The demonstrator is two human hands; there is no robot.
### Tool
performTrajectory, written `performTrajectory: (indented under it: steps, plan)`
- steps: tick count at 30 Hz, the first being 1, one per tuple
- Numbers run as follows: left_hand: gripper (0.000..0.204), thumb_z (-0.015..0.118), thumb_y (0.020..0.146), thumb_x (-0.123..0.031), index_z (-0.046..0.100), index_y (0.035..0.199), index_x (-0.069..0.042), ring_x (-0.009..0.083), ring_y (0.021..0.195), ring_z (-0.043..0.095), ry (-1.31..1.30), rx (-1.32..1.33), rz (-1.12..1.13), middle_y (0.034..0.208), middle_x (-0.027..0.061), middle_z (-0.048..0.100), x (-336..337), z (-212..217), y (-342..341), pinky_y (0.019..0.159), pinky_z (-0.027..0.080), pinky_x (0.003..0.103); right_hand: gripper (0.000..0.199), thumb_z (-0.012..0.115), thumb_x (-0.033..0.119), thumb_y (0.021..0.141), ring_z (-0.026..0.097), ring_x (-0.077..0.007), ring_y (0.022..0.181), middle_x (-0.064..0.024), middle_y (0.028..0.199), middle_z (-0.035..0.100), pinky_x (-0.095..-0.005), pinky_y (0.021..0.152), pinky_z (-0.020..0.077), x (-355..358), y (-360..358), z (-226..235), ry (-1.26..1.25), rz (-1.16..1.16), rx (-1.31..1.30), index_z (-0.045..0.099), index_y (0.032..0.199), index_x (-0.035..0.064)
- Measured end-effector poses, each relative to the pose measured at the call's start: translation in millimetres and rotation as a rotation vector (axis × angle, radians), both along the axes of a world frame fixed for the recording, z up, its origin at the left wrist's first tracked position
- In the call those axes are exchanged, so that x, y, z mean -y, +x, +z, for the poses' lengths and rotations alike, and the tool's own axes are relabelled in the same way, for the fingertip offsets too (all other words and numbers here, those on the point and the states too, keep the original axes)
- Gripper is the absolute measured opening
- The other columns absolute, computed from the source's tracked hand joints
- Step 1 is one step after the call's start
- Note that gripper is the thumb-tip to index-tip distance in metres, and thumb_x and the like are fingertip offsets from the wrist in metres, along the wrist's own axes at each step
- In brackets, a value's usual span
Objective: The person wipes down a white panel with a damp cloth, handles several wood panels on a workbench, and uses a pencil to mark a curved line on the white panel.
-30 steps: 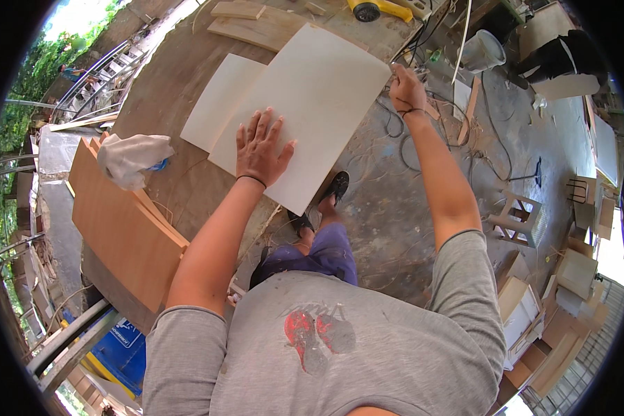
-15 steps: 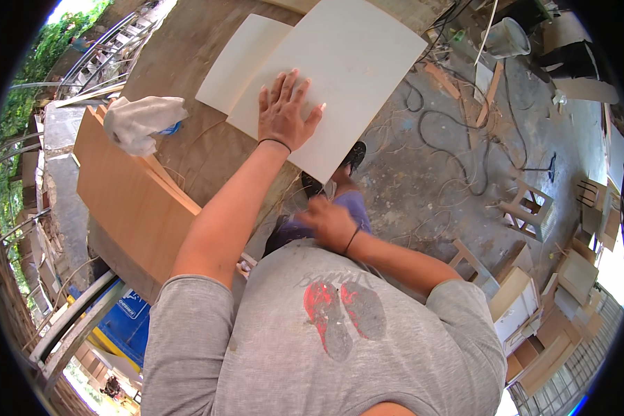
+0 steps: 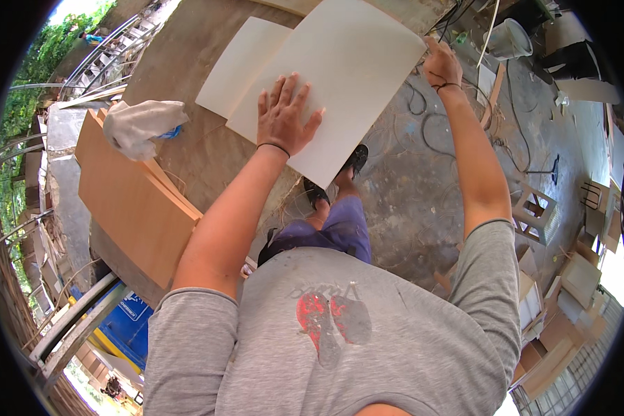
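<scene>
My left hand [image 3: 284,116] lies flat, fingers spread, on a large white board [image 3: 357,66]. That board overlaps a smaller white board [image 3: 239,66] on its left; both rest on a brown worktop [image 3: 177,59]. Out at the far right corner of the large board is my right hand [image 3: 444,66], its fingers curled together against the edge. Whatever those fingers hold, if anything, is hidden.
Left of me stand wood-faced panels [image 3: 128,204] with a whitish cloth [image 3: 142,126] on top. Cables [image 3: 437,145] and wood scraps litter the floor at right, along with a bucket [image 3: 509,38] and a small stool [image 3: 535,213]. Below left is a blue container [image 3: 126,322].
My right hand has gone from close to my body, by the board's near corner, out to its far right corner, the arm now stretched. My left hand stays in place on the board.
</scene>
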State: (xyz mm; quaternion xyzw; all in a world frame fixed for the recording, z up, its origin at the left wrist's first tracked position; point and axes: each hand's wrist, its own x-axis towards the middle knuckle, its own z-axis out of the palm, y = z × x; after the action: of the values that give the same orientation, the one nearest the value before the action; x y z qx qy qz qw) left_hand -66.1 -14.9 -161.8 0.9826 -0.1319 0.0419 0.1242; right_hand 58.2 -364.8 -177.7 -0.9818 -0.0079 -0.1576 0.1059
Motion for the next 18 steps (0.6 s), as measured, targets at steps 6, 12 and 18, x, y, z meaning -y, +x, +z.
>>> performTrajectory:
  steps: [6, 12, 18]
  plan:
    - [0.058, 0.050, 0.087, -0.050, 0.046, 0.136, -0.020, 0.0230, 0.141, 0.023, 0.009, -0.010, 0.035, 0.150, 0.0047, 0.031, 0.1, -1.8, -2.7, 0.114, 0.014, 0.047, 0.034, 0.049, 0.006, 0.078, 0.059, -0.0306, 0.081, -0.0121, 0.084, 0.055, -0.0407, 0.064, 0.0497, -81.0, -113.5, 17.7, 0.067, 0.421, -0.109, 0.064, 0.107, 0.0150]
    - [0.058, 0.048, 0.088, -0.052, 0.046, 0.137, -0.021, 0.0227, 0.141, 0.023, -0.008, 0.016, 0.023, 0.150, 0.0042, 0.031, 1.1, -5.2, -3.1, 0.114, 0.013, 0.046, 0.028, 0.061, 0.015, 0.074, 0.059, -0.0289, 0.090, -0.0072, 0.089, 0.056, -0.0419, 0.068, 0.0535, -212.4, -292.7, 24.0, 0.257, 0.780, -0.496, 0.064, 0.101, 0.0181]
    - [0.058, 0.049, 0.087, -0.051, 0.047, 0.136, -0.020, 0.0227, 0.141, 0.023, 0.003, 0.028, 0.025, 0.150, 0.0040, 0.031, -4.5, -5.0, -3.9, 0.114, 0.014, 0.047, 0.032, 0.058, 0.009, 0.076, 0.060, -0.0323, 0.084, -0.0096, 0.088, 0.059, -0.0442, 0.069, 0.0511, -110.6, -171.8, 7.9, 0.240, 0.403, 0.179, 0.062, 0.107, 0.0126]
